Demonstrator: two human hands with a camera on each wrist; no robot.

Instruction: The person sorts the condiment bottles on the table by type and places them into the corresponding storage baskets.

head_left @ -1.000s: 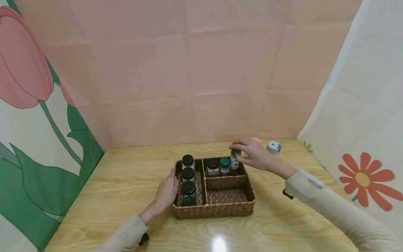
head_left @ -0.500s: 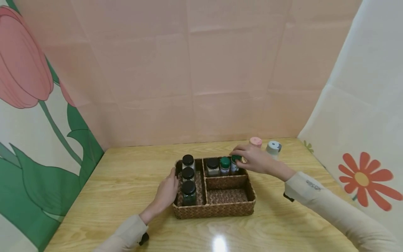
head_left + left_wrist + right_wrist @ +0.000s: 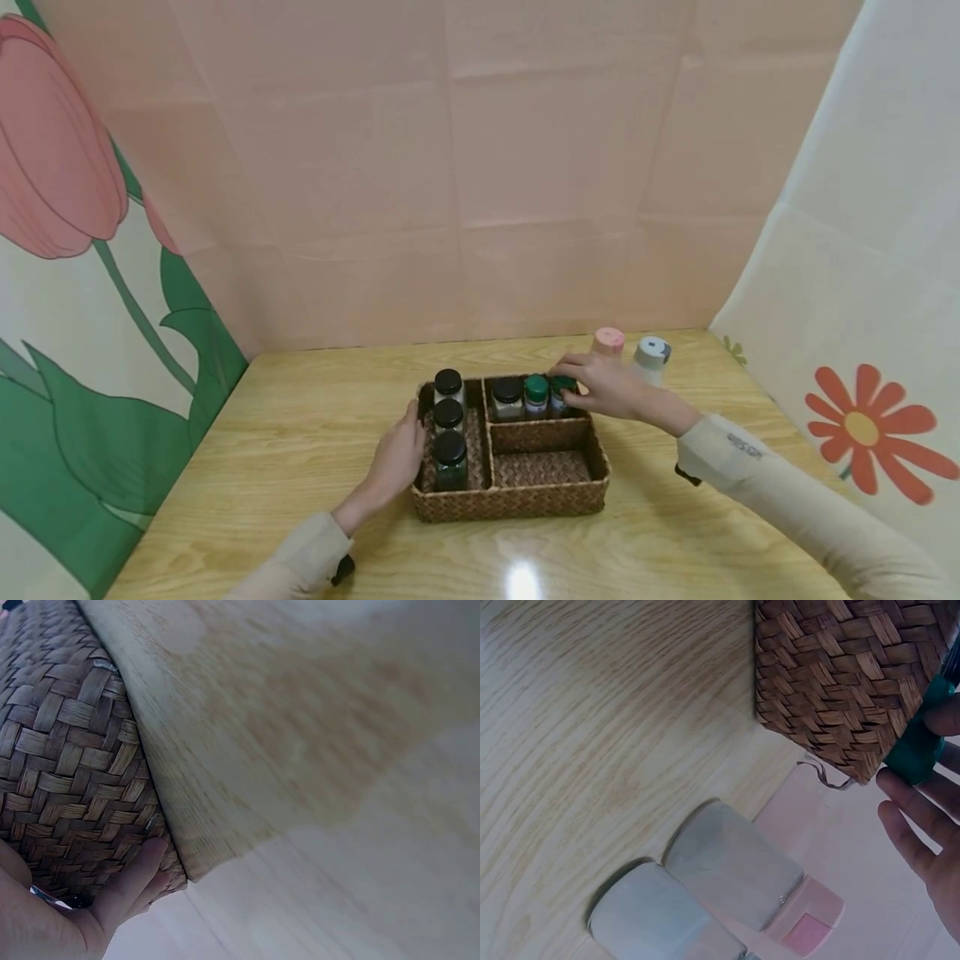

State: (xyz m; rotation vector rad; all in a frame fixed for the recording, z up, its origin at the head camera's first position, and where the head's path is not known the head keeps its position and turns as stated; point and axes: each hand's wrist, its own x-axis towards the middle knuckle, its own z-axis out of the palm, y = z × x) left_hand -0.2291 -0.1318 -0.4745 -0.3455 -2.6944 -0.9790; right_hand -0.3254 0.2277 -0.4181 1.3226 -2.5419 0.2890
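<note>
A woven basket (image 3: 510,502) with three compartments stands on the table. My left hand (image 3: 394,447) lies against its left side, fingers extended along the outer wall in the left wrist view. At the back right, my right hand (image 3: 611,385) pinches the green cap of a small spice jar (image 3: 561,390), upright in the back compartment; my fingers partly cover it. Beside that jar are another green-capped spice jar (image 3: 536,395) and a black-capped jar (image 3: 507,397). Black-capped jars stand in a row in the left compartment: back (image 3: 448,385), middle (image 3: 447,414) and front (image 3: 450,458).
Behind my right hand stand a pink-capped container (image 3: 608,342) and a pale container with a whitish cap (image 3: 651,358). The front right compartment (image 3: 542,468) shows its bare woven floor. A pink cloth (image 3: 450,208) hangs behind the wooden table (image 3: 322,417).
My right hand has moved down, lowering the green-capped spice jar into the back right corner of the basket. The pink-capped container shows more now. My left hand stays in place.
</note>
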